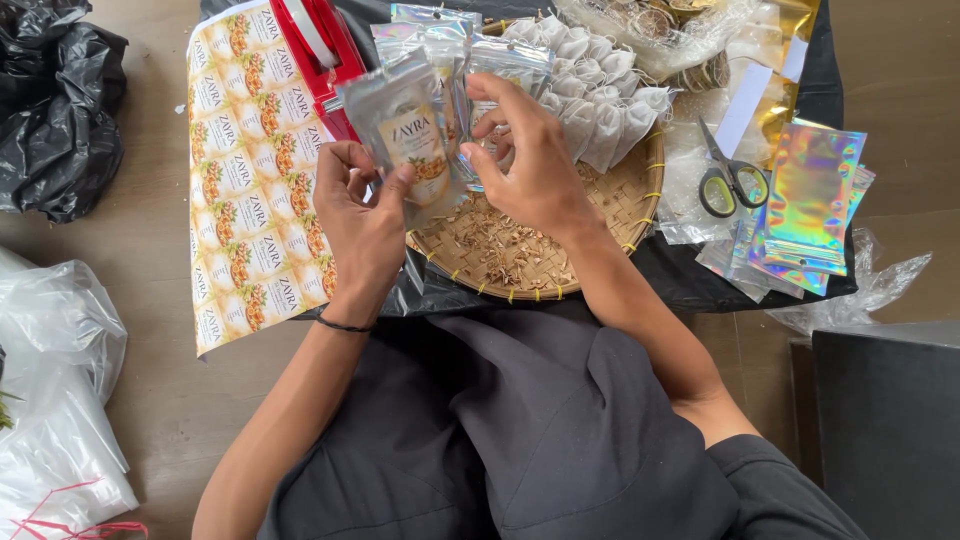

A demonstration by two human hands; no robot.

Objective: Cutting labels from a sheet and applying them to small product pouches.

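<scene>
My left hand [362,215] grips a small silvery pouch [402,128] with a label on its front, thumb pressed on the label. My right hand [528,160] holds the pouch's right side, fingers curled at its edge. Both hands hover over a round woven tray [620,200] holding dried bits and a pile of small white filter bags [600,90]. More silvery pouches [470,50] stand just behind the held one.
A sheet of yellow labels [245,180] lies at left beside a red tool [315,45]. Scissors [728,175] and shiny holographic pouches [810,200] lie at right. Black bag [55,100] far left, clear plastic bags [55,400] lower left, a dark box [890,420] lower right.
</scene>
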